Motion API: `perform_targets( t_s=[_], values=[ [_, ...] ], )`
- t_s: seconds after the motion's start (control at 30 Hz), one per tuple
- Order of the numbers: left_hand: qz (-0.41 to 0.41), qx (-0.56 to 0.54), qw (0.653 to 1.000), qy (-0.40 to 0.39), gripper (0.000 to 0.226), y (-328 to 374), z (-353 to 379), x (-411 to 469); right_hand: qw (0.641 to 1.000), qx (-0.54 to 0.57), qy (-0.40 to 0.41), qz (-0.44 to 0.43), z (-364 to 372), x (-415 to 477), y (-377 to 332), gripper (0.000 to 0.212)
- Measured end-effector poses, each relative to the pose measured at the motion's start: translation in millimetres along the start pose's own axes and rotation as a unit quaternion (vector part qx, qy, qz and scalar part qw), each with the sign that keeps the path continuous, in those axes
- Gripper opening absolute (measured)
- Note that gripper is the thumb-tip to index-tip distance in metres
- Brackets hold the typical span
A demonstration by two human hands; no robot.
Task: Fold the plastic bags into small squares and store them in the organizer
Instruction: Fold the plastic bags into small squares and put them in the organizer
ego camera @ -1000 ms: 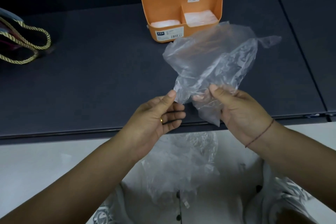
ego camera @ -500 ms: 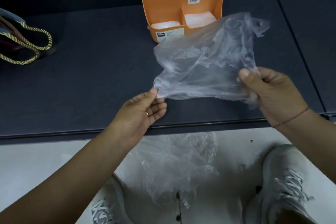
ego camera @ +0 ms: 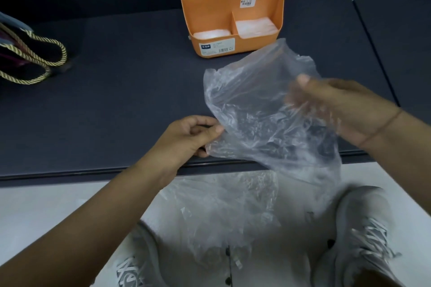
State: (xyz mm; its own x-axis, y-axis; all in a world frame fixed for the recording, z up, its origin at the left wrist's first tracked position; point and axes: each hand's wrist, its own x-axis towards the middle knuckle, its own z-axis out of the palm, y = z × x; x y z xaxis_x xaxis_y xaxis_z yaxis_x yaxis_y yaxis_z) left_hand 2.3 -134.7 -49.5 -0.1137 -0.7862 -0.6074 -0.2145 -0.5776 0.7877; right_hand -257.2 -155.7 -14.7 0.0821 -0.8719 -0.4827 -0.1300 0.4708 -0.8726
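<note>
1. Dark navy matte desk [ego camera: 116, 100]: fills the upper half of the view, with its front edge running across the middle.
2. Pale floor [ego camera: 35, 212]: occupies the lower half, below the desk edge.
3. Crumpled clear plastic bag [ego camera: 256, 119]: held up off the desk between both hands, just right of centre towards 3 o'clock. It is unfolded, and its lower corner hangs past the desk edge.
4. Loose heap of clear plastic film [ego camera: 221, 212]: lies on the floor at 6 o'clock, between the shoes.
5. Orange plastic organizer [ego camera: 210, 11]: stands upright on the desk at 12 o'clock, well apart from the clear plastic bag. It has three rear compartments and two front ones, and each holds folded white plastic squares [ego camera: 255, 27].
6. Right hand [ego camera: 345, 109]: at 3 o'clock and motion-blurred. The thumb lies over the film and the fingers [ego camera: 296, 100] show through it from behind, clamped on the bag's right side.
7. Left hand [ego camera: 191, 135]: at centre, with thumb and fingers pinched together on the bag's left edge.
8. Grey-white laced shoes [ego camera: 363, 240]: at 5 and 7 o'clock.
9. Gold rope handles [ego camera: 35, 63]: on the desk at 9 o'clock.
</note>
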Motion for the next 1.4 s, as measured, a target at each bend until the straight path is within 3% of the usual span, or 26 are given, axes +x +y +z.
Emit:
perform_targets(
  t_s=[0.07, 0.1, 0.3, 0.4, 0.47, 0.5, 0.57, 0.6, 0.67, 0.73, 0.8, 0.87, 0.97, 1.07, 1.17, 1.33, 1.4],
  values=[
    [0.014, 0.026, 1.0, 0.0, 0.025, 0, 3, 3, 0.997, 0.032, 0.068, -0.006, 11, 9, 1, 0.019],
    [0.022, 0.028, 0.999, 0.008, 0.016, -2, 3, 3, 0.994, 0.045, 0.101, -0.011, 12, 13, 3, 0.013],
    [0.014, 0.0, 0.995, 0.101, 0.016, -17, -12, 6, 0.967, 0.129, 0.221, 0.008, -15, 23, 27, 0.026],
    [0.013, -0.001, 0.995, 0.099, 0.015, -23, -15, 2, 0.948, -0.008, 0.318, -0.027, -28, 28, 40, 0.016],
    [0.038, 0.017, 0.993, 0.108, 0.014, -23, -14, -2, 0.904, -0.111, 0.372, -0.178, -29, 25, 31, 0.028],
    [0.053, 0.028, 0.992, 0.113, 0.013, -22, -13, -3, 0.879, -0.165, 0.352, -0.275, -25, 22, 17, 0.034],
    [0.079, 0.055, 0.989, 0.115, 0.012, -19, -13, -5, 0.848, -0.279, 0.202, -0.404, -6, 21, -17, 0.047],
    [0.088, 0.065, 0.987, 0.114, 0.012, -17, -12, -5, 0.84, -0.339, 0.099, -0.412, 6, 24, -32, 0.056],
    [0.101, 0.072, 0.986, 0.115, 0.013, -16, -12, -4, 0.83, -0.43, -0.089, -0.344, 29, 37, -53, 0.065],
    [0.102, 0.061, 0.985, 0.123, 0.013, -16, -12, -2, 0.818, -0.467, -0.181, -0.282, 41, 54, -58, 0.05],
    [0.094, 0.048, 0.987, 0.118, 0.01, -17, -13, -3, 0.843, -0.432, -0.158, -0.278, 44, 70, -53, 0.027],
    [0.084, 0.053, 0.991, 0.093, 0.006, -19, -13, -5, 0.898, -0.326, -0.122, -0.268, 40, 79, -47, 0.014],
    [0.087, 0.063, 0.992, 0.064, 0.003, -19, -12, -8, 0.942, -0.218, -0.034, -0.254, 30, 86, -38, 0.016],
    [0.088, 0.055, 0.993, 0.059, 0.002, -16, -14, -12, 0.94, -0.209, 0.065, -0.261, 26, 94, -35, 0.025],
    [0.076, 0.06, 0.994, 0.055, 0.013, -15, -16, -16, 0.921, -0.253, 0.107, -0.278, 27, 98, -37, 0.016],
    [-0.002, 0.127, 0.991, -0.036, 0.012, -8, -27, -22, 0.925, -0.261, 0.09, -0.261, 22, 103, -37, 0.014],
    [0.003, 0.172, 0.983, -0.059, 0.025, 5, -32, -21, 0.927, -0.254, 0.06, -0.271, 25, 100, -37, 0.017]
  ],
)
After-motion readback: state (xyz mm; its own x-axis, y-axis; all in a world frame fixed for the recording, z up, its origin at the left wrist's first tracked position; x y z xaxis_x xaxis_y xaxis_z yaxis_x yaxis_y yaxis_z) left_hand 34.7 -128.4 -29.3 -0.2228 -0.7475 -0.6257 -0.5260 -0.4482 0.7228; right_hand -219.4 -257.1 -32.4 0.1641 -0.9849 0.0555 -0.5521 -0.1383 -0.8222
